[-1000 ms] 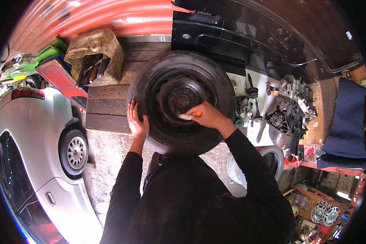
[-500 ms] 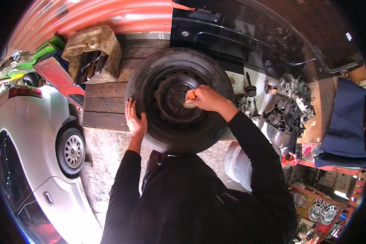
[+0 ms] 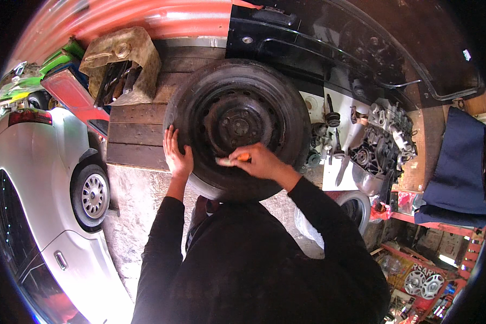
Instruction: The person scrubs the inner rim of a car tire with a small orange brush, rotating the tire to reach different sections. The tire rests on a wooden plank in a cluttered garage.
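**Fingers of the right hand (image 3: 260,162) pinched round an orange-handled tool (image 3: 244,157), now shifted from the hub to the near-left of the rim**

In the head view, the tool is gripped by its handle between the right thumb and fingers, with its pale end pointed left. Half a second ago it was held beside the hub; now it has been brought down toward the near-left part of the steel rim (image 3: 218,116). Whether the metal is touched by the pale end cannot be told.

The left hand (image 3: 178,156) is kept against the left side of the tyre (image 3: 186,116), its fingers laid fairly close together and the thumb spread apart; nothing is grasped by it. The wheel seems to be steadied that way.

The wheel is laid flat on the plank surface (image 3: 137,132), its near side projecting past the near edge. Toward the far left corner, a cut-open container (image 3: 125,48) is placed, filled with tools.

By this shift, the work appears to have been moved from the middle to the outer rim; whether the hub has been finished cannot be judged.
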{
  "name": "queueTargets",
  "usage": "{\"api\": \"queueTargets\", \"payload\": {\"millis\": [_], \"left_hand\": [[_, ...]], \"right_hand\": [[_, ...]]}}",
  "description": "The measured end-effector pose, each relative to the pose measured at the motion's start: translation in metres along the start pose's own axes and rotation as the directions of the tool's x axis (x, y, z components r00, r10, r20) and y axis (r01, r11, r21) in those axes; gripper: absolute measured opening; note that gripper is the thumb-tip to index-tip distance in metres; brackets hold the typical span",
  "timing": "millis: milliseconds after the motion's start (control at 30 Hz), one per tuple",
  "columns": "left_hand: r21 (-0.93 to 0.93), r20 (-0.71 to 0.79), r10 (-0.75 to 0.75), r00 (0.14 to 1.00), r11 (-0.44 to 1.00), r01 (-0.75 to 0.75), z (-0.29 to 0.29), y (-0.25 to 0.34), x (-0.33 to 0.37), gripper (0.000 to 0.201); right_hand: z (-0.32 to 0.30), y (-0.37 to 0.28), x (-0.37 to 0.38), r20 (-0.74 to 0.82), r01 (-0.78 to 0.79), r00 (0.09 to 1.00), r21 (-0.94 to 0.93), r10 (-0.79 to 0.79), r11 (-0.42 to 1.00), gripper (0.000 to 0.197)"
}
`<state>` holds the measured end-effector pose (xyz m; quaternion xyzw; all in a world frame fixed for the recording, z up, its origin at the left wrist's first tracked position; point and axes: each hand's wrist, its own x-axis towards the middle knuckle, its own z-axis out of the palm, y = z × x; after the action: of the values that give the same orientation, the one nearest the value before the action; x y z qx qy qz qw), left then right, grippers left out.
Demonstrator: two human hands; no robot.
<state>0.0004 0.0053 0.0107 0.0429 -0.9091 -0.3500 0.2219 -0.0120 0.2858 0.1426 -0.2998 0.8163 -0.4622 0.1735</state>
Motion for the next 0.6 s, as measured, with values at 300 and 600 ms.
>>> {"api": "queueTargets", "payload": {"millis": [300,600], "left_hand": [[-0.004,0.005,-0.006,1.0,1.0,0.006,-0.003,0.002,0.001,0.064],[0.005,0.014,-0.009,1.0,1.0,0.009,-0.005,0.003,0.002,0.064]], "right_hand": [[-0.024,0.015,-0.036,0.083,-0.183,0.977,-0.157,0.198,0.97,0.015],[0.057,0.001,0.058,-0.136,0.011,0.991,-0.036,-0.015,0.999,0.01]]}}
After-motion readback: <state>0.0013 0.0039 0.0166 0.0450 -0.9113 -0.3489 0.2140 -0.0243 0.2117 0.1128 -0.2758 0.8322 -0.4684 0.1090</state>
